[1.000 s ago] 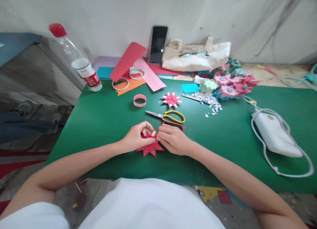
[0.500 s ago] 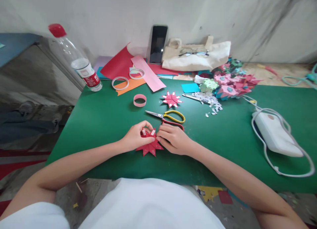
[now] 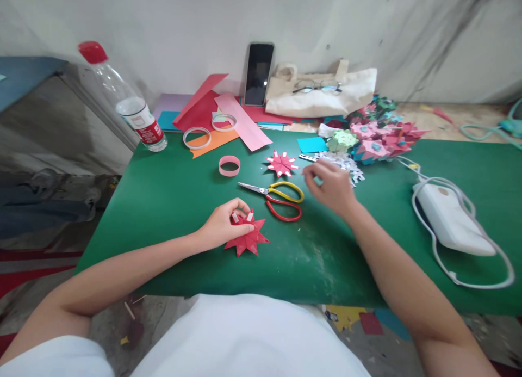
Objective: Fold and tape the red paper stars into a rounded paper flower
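My left hand (image 3: 229, 224) grips a red folded paper star (image 3: 249, 240) between thumb and fingers, close above the green table. White strips show on two of its points near my fingertips. My right hand (image 3: 332, 186) is raised apart from the star, over the edge of a heap of small white paper bits (image 3: 355, 173). Its fingers are curled in a pinch, and whether a tiny piece is between them I cannot make out. Scissors (image 3: 267, 192) with one yellow and one red handle lie between my hands. Behind them rests a second red paper star (image 3: 281, 164) with white strips on its points.
Tape rolls (image 3: 229, 166) and coloured paper sheets (image 3: 244, 121) lie at the back left, beside a bottle (image 3: 141, 124). A phone (image 3: 259, 74) leans on the wall near a cloth bag (image 3: 318, 97). Folded paper flowers (image 3: 379, 140) and a white corded device (image 3: 452, 219) occupy the right.
My right hand has left the star and moved right and away from me, to the white paper bits. The red scissor handle is now uncovered. My left hand still holds the star.
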A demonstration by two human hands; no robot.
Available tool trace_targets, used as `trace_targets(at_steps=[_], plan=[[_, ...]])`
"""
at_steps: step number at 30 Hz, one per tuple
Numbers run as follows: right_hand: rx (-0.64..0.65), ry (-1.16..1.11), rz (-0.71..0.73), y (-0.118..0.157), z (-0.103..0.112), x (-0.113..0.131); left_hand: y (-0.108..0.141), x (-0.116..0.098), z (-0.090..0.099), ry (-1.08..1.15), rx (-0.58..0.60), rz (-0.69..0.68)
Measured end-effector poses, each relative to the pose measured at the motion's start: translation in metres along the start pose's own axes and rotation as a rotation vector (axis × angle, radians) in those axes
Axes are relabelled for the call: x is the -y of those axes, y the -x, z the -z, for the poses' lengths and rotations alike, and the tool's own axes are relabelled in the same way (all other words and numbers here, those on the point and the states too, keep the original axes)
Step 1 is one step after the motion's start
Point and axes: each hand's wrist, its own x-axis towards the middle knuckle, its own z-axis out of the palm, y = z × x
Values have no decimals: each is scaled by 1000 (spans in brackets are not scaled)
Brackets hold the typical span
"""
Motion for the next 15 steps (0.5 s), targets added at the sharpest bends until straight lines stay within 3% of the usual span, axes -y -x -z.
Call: trace_targets(at_steps=[2,4,7,11,15], plan=[[-55,207,-186,-1,8,-39,0,0,0,-3,3,-3],[-86,276,-281,2,13,-71,-1,1,1,0,7,-5],[-109,338,-375,8,16,-96,-2,2,2,8,16,-5],[-61,383,-422,11,13,-99,-2,2,2,18,32,-12],[32,399,-394,7,9,-83,-1,2,2,14,30,-20]])
